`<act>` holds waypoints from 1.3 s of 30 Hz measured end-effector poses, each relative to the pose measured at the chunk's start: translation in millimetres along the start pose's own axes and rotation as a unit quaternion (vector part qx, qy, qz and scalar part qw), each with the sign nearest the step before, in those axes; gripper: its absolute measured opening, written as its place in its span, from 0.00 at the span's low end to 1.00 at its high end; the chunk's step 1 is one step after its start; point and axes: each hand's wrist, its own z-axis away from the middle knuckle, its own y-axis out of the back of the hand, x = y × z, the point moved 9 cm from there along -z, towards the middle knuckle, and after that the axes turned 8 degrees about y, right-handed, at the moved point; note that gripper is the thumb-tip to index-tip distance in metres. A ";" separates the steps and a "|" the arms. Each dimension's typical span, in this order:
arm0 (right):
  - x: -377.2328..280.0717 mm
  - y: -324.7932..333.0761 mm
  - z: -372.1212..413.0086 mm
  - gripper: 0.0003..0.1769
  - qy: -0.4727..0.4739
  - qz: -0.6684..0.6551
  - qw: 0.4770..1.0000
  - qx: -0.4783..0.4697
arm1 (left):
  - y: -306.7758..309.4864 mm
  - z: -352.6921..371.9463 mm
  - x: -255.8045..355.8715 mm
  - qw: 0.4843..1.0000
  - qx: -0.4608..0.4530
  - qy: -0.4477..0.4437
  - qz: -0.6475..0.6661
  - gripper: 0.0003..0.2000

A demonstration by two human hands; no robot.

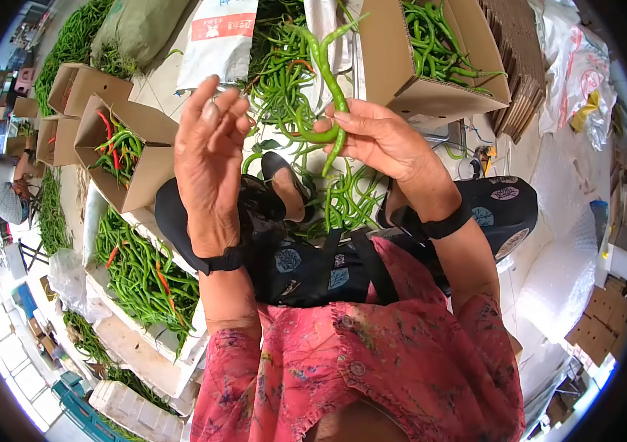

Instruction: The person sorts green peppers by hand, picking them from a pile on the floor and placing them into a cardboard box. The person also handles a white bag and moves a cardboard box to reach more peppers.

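Long green peppers are pinched between the thumb and fingers of my right hand, their tips pointing up and down past the fingers. My left hand is raised to the left of them, fingers apart and slightly curled, with nothing in it. Beneath the hands, a pile of loose green peppers lies on the floor, and more lie between my feet. A cardboard box with green peppers in it stands just beyond my right hand.
At the left are a box of green and red peppers and a white crate heaped with peppers. A seated person is at the far left. Flattened cardboard and bubble wrap are at the right.
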 end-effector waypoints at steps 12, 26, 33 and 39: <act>-27.0 -24.6 7.4 0.17 0.079 0.015 0.996 0.034 | -51.9 34.2 -65.6 0.941 -0.052 0.141 -0.302 0.08; -198.6 103.8 46.9 0.21 0.196 0.247 0.925 0.211 | 99.8 70.6 106.0 0.850 0.112 -0.017 -0.514 0.06; -205.6 58.6 69.8 0.24 0.266 0.537 0.746 0.293 | 300.1 81.2 -0.4 0.595 0.044 0.124 -0.793 0.10; 13.1 84.4 4.8 0.19 0.036 0.397 0.912 0.091 | 181.0 -33.6 -124.3 0.784 -0.021 0.057 -0.618 0.10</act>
